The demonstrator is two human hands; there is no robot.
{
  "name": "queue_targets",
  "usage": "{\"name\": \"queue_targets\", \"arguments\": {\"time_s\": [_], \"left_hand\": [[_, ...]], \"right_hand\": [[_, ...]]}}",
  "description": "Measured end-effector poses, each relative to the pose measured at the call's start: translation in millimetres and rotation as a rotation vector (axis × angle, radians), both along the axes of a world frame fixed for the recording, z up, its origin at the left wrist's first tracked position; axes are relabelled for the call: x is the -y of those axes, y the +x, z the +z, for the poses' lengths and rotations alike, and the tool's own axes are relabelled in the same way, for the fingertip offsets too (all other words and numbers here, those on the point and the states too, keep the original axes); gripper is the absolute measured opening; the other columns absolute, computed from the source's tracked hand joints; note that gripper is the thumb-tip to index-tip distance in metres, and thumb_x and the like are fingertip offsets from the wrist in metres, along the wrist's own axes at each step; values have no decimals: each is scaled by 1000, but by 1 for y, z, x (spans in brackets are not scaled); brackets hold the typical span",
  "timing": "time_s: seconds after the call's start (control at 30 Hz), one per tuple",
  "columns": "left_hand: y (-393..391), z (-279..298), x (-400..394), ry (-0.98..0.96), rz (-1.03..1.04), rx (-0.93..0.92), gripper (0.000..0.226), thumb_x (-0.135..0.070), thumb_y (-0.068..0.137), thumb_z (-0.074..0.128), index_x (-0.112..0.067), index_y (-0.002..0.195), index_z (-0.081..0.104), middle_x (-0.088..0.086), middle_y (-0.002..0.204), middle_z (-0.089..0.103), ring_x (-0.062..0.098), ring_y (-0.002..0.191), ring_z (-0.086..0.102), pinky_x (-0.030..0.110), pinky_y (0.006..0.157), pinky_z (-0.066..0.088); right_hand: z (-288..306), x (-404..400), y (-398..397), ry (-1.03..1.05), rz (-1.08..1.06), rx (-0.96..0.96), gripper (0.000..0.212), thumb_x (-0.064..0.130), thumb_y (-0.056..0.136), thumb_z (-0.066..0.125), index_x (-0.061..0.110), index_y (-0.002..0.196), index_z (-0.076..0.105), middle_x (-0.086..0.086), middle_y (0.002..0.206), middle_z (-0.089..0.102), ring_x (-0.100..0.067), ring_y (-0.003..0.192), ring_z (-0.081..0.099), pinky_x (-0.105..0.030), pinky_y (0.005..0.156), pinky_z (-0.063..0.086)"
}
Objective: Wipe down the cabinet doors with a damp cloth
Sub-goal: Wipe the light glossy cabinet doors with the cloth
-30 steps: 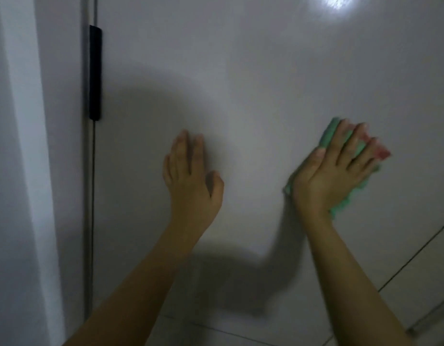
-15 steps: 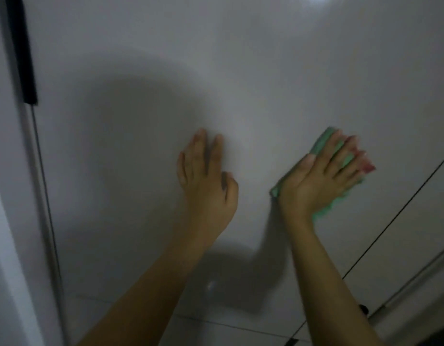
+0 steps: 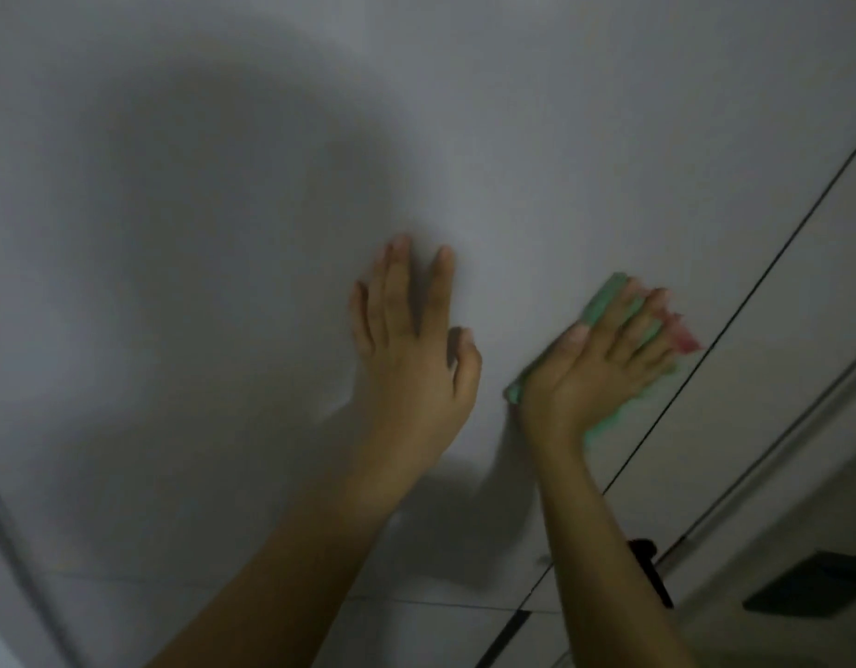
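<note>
While blurred, both hands (image 3: 508, 364) press cloth (image 3: 604, 306) and door (image 3: 223, 233).

Dim light, pale tiled floor (image 3: 802, 532)

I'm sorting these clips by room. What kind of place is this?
Likely indoors at a fitted cabinet or wardrobe, though the room type is unclear: a glossy white cabinet door, a thin dark seam to the next panel, and a green cloth pressed flat against it.
</note>
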State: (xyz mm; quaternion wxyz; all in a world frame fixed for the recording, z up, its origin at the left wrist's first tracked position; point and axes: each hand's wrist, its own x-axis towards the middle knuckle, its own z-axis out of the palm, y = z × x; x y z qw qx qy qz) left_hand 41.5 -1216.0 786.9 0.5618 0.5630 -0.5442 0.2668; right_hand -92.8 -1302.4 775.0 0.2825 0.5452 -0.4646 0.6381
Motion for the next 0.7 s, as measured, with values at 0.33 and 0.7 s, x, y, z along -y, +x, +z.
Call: {"name": "queue_targets", "arguments": {"time_s": [0.33,0.7], "left_hand": [[-16,-6,22,-7,161,38,94,-62,78,64,-4,143,30,34,146,28,43,137,14,60,111,10],[-19,-7,22,40,183,52,95,-68,84,55,-1,145,28,39,145,25,52,136,20,61,111,9]], "right_hand": [[-5,24,-94,147,-7,320,48,35,103,11,17,148,11,-20,155,22,-39,144,13,-49,115,1],[-28,41,-156,155,-29,148,58,44,103,2,14,152,4,-14,159,8,-29,148,3,-46,117,-4]]}}
